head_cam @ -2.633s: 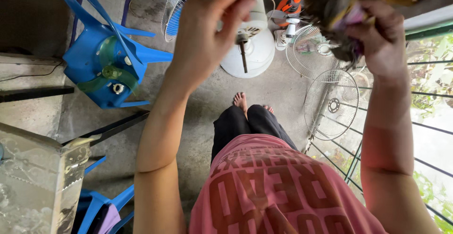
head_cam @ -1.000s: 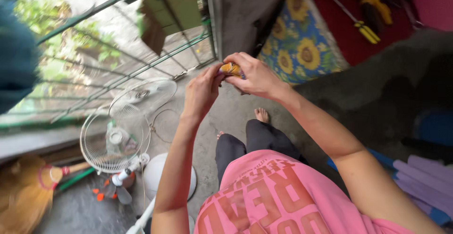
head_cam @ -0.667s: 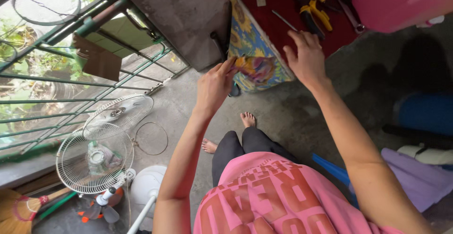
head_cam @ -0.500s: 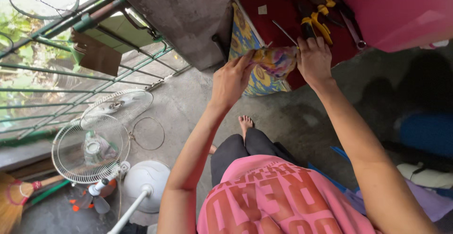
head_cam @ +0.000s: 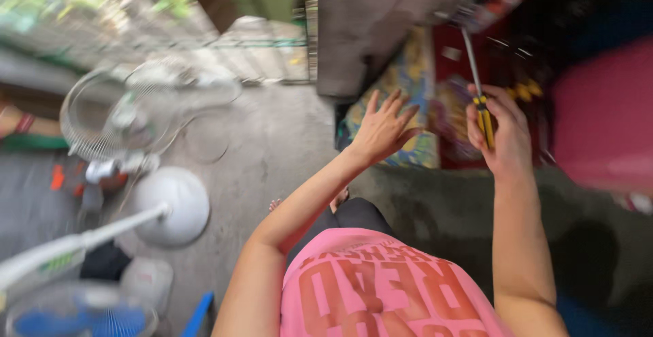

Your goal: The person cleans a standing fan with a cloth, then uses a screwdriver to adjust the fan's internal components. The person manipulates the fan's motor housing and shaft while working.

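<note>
My right hand is closed around a screwdriver with a yellow and black handle, its metal shaft pointing up and away from me. My left hand hangs open with the fingers spread, holding nothing, above a sunflower-patterned cloth. Both hands are in front of a red surface with blurred tools on it. The picture is motion-blurred.
A stripped standing fan with wire guards and a white round base lies on the concrete floor at left. A pink container is at right. A metal grille runs along the top. A blue object sits bottom left.
Both hands had been at the patterned cloth by the tools. Now my right hand has come up gripping the screwdriver and my left hand has let go and spread open. The view swung.
</note>
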